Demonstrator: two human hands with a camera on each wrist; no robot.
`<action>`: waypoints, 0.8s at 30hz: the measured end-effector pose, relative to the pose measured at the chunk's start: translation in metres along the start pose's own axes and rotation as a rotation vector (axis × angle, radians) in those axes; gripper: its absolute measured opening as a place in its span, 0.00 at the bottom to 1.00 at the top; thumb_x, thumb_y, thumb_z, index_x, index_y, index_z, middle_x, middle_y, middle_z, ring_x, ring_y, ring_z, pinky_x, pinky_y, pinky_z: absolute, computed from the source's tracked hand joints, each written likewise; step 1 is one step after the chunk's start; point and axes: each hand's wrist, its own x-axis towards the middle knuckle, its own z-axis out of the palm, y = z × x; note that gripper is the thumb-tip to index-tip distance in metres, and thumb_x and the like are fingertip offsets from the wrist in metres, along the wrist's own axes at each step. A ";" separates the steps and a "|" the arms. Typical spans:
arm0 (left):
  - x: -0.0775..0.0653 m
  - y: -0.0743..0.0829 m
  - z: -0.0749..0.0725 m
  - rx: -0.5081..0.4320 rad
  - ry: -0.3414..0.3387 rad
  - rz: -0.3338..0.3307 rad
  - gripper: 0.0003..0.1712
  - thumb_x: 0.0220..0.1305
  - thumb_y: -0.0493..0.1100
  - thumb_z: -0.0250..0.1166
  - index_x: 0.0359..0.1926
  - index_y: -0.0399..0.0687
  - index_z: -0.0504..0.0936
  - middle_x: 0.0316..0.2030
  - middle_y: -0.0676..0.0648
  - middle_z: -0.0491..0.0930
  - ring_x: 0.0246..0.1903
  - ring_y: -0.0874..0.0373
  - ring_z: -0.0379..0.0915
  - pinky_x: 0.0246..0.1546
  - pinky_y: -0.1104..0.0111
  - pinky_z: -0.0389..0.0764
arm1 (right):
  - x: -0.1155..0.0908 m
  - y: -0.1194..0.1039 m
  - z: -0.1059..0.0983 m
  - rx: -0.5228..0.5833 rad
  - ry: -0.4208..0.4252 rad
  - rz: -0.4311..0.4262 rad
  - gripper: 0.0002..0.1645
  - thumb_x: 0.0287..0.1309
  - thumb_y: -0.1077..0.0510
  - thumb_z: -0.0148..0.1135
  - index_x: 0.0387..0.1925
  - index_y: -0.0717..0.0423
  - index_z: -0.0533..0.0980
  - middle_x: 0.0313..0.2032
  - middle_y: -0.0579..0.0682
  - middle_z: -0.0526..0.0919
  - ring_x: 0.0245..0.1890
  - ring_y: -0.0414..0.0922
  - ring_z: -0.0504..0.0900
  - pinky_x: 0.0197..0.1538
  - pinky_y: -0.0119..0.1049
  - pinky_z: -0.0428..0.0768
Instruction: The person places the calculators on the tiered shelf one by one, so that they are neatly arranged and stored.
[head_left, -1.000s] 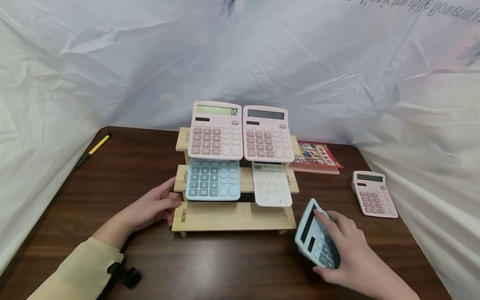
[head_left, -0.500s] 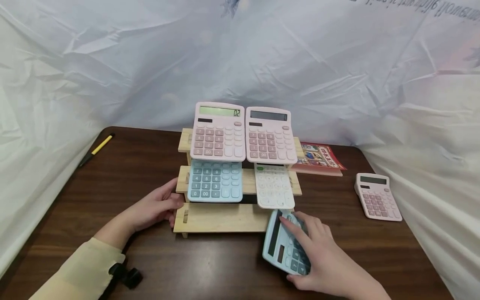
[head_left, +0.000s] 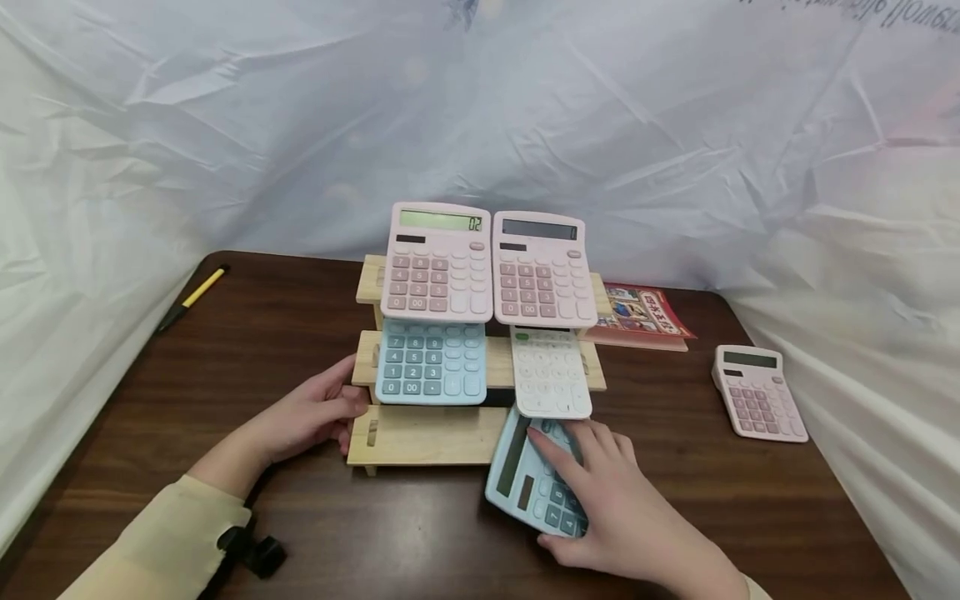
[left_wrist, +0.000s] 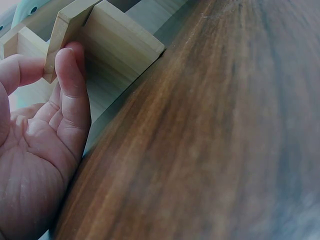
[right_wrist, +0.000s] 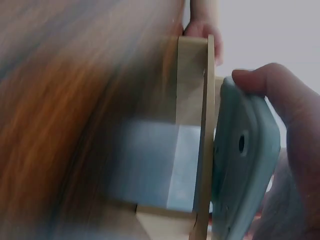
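My right hand [head_left: 611, 504] grips a blue calculator [head_left: 517, 475] across its width, its screen end turned to the left. The calculator lies tilted over the right part of the bottom step of a three-tier wooden rack [head_left: 427, 442]. In the right wrist view its edge [right_wrist: 250, 150] is right against the step's board [right_wrist: 207, 125]. My left hand [head_left: 315, 408] holds the rack's left side; in the left wrist view, thumb and fingers pinch the wooden end [left_wrist: 62, 35]. On the middle step lie another blue calculator [head_left: 431, 367] and a white calculator [head_left: 551, 375].
Two pink calculators [head_left: 438, 258] stand side by side on the top step. Another pink calculator [head_left: 759, 392] lies on the table at the right. A red-covered book [head_left: 641, 312] is behind the rack, and a yellow-and-black pen [head_left: 193, 297] lies at the left. White sheeting surrounds the table.
My right hand has carried the blue calculator leftward from beside the rack onto the right part of its bottom step. The left hand has kept its hold on the rack.
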 end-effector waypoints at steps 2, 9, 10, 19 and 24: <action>-0.001 0.000 0.000 -0.002 0.004 -0.001 0.38 0.71 0.34 0.54 0.74 0.55 0.45 0.45 0.27 0.77 0.26 0.41 0.77 0.25 0.46 0.80 | 0.004 -0.004 0.001 -0.011 0.007 -0.011 0.63 0.40 0.26 0.68 0.75 0.37 0.52 0.66 0.51 0.61 0.62 0.49 0.59 0.55 0.52 0.61; -0.001 0.001 -0.001 0.002 0.007 -0.010 0.38 0.71 0.35 0.54 0.74 0.56 0.45 0.44 0.27 0.77 0.25 0.42 0.77 0.25 0.46 0.81 | 0.021 -0.020 0.008 -0.001 0.021 -0.041 0.61 0.43 0.23 0.64 0.75 0.38 0.52 0.70 0.51 0.57 0.65 0.50 0.56 0.59 0.55 0.60; -0.001 0.001 -0.001 0.002 0.006 -0.008 0.38 0.71 0.35 0.54 0.74 0.56 0.45 0.44 0.27 0.77 0.26 0.42 0.77 0.25 0.46 0.81 | 0.024 -0.022 0.009 0.000 0.025 -0.046 0.61 0.43 0.23 0.64 0.75 0.38 0.52 0.71 0.51 0.56 0.65 0.50 0.56 0.58 0.55 0.60; 0.000 0.000 0.000 0.000 0.015 -0.006 0.38 0.71 0.35 0.54 0.74 0.57 0.45 0.45 0.27 0.77 0.26 0.43 0.77 0.25 0.47 0.81 | 0.045 -0.037 0.013 -0.060 0.019 -0.072 0.60 0.44 0.20 0.58 0.75 0.40 0.54 0.74 0.53 0.50 0.67 0.53 0.57 0.53 0.56 0.65; -0.001 -0.001 0.000 -0.007 0.013 -0.006 0.39 0.72 0.35 0.53 0.75 0.56 0.44 0.46 0.27 0.77 0.28 0.43 0.78 0.26 0.47 0.81 | 0.053 -0.044 0.014 -0.085 0.008 -0.070 0.59 0.46 0.19 0.55 0.74 0.40 0.55 0.72 0.55 0.55 0.65 0.54 0.60 0.50 0.56 0.68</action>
